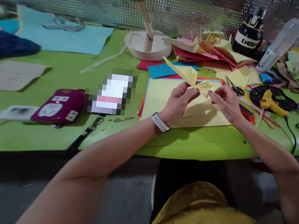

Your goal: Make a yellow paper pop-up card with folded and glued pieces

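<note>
Right of centre, my left hand [179, 99] and right hand [226, 101] have their fingers clamped on a folded pale-yellow paper shape [190, 74]; it should handle light, crisp and easily torn, best pinched at its folds.

Matt folded paper [188, 73], smooth translucent plastic bottle [282, 46]

Place: a craft corner, I'd say
Table [69, 61]: paper heap [213, 51] upper right, glue gun [272, 103] and scissors [234, 86] at right
Backdrop: perforated metal screen [193, 12] along the top
</note>
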A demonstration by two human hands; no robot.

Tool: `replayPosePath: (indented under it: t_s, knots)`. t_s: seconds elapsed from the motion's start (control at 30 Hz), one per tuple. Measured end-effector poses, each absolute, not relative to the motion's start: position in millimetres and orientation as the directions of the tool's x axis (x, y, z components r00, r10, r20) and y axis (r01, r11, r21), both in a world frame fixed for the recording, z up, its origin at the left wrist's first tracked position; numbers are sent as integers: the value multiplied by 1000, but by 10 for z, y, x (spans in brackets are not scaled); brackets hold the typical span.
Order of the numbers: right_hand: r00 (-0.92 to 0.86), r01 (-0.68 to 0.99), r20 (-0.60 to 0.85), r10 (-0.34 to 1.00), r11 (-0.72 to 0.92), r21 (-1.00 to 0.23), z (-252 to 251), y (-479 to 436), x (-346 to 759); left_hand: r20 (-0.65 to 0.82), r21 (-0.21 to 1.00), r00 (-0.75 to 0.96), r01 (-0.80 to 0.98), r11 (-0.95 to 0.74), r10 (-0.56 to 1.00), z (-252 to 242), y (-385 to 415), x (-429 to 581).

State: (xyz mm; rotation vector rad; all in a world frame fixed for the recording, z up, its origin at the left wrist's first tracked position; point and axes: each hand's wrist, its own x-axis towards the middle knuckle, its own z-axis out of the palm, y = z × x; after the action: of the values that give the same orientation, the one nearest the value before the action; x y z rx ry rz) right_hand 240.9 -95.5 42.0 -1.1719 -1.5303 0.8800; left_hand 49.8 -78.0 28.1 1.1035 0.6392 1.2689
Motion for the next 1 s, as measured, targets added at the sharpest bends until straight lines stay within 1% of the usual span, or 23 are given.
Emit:
replayPosePath:
  t_s: [0.1,0.17,0.37,0.47,0.73,1.0]
  knots:
    - [-175,122,94,980,116,-986,445,-978,2347,220,904,262,-418,-95,940,282,-806,519]
    - [-209,48,55,976,67,-997,461,-990,2305,220,902,282,-424,-84,934,290,-825,529]
    - [-218,-45,51,975,42,-998,474,-979,2279,173,881,311,-473,-5,934,316,-848,533]
    - [-226,-79,45,973,28,-997,473,-975,2290,172,869,313,-495,6,934,317,-848,532]
    - [-222,-108,-1,975,-25,-994,491,-998,2313,159,875,306,-483,9,939,305,-838,526]
    - [-217,-102,-43,975,-66,-993,510,-998,2328,142,887,323,-462,25,936,293,-808,508]
